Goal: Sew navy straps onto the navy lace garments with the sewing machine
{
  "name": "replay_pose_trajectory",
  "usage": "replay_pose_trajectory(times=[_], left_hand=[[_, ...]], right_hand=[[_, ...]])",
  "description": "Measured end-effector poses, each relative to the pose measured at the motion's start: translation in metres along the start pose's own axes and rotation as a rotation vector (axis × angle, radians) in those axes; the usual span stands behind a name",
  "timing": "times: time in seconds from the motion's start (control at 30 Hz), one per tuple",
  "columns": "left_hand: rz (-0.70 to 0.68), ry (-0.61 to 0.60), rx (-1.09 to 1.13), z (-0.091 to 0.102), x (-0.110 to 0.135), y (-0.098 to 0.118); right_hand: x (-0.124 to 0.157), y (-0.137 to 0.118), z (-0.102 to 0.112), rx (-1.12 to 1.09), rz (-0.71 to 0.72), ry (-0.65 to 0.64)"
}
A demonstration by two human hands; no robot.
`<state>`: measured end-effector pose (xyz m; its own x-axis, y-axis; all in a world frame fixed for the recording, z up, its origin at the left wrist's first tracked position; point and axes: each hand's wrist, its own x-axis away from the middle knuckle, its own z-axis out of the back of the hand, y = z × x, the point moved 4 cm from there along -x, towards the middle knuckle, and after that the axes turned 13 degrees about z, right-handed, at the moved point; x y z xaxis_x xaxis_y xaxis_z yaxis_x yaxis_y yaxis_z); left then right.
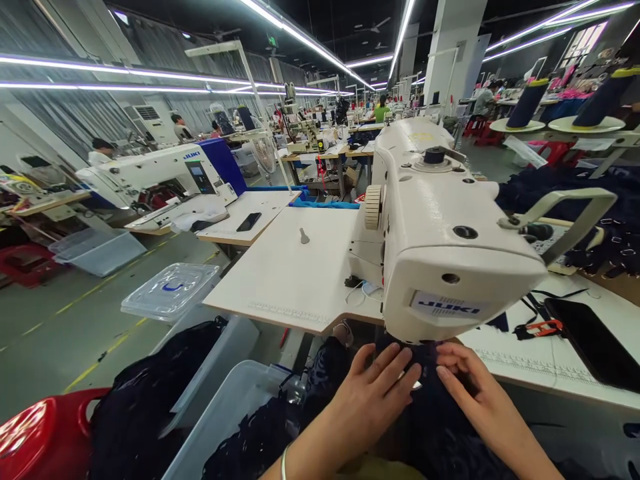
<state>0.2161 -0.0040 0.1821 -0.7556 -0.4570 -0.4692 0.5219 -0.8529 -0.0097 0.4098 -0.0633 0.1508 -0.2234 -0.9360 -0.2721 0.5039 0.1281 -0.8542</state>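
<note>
Under the machine head: navy fabric (435, 413) lies below the near end of the white JUKI sewing machine (450, 267) and spreads back toward the wearer's lap.
Left hand: the left hand (383, 383) lies over the cloth with fingers extended, not clenched; no pinch shows.
Right hand: the right hand (465, 377) is at the other side of the same cloth, fingers bent, thumb and forefinger near its edge; cannot tell whether they grasp it.
Needle area: hidden behind the machine head; no seam or stitch line can be checked.
Piece at machine: judged in process, being positioned or guided; not yet set aside.
Clear bin: more dark pieces lie in the clear bin (215, 413) on the left; whether finished or waiting, cannot tell.
Right-hand pile: a dark heap (540, 180) lies beyond the machine; its status is likewise undetermined.
Trimming: orange-handled snips (540, 329) lie unheld near the black phone (595, 340); no trimming is under way.
Overall progress: judged partial; the share done cannot be established.
</note>
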Motion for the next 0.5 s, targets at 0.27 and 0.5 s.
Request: replay_pose_trajectory(times=[0.27,0.5], left_hand=[[0.054,0.042,-0.084,-0.002,0.005,0.002],[0.101,0.084,-0.116,0.003,0.003,0.003]], right_hand=[[-0.012,-0.006,-0.003,0.318,0.336,0.031],[-0.024,-0.016,-0.008,0.227,0.243,-0.022]])
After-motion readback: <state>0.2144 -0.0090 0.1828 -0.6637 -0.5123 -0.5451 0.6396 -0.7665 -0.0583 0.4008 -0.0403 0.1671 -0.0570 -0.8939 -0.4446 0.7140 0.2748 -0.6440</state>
